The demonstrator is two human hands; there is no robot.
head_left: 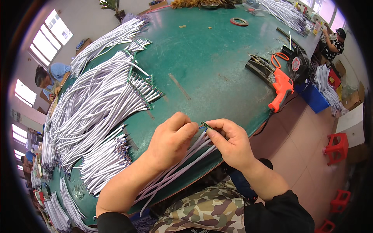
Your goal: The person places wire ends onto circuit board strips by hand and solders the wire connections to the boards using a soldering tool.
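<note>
In the head view, both hands are close together at the centre of the frame. The right hand (233, 146) pinches a small, narrow green circuit board (206, 124) between thumb and fingers; the left hand (169, 140) is curled just beside it, its fingertips drawn together, though whether they grip a wire cannot be told. Slim white round cables (197, 155) run from the board toward the lower centre, passing behind the left forearm. On the green-topped counter (202, 50), a large heap of white cables with green board strips (91, 95) fills the left of the frame; an orange-and-black glue gun (283, 87) lies at the right.
</note>
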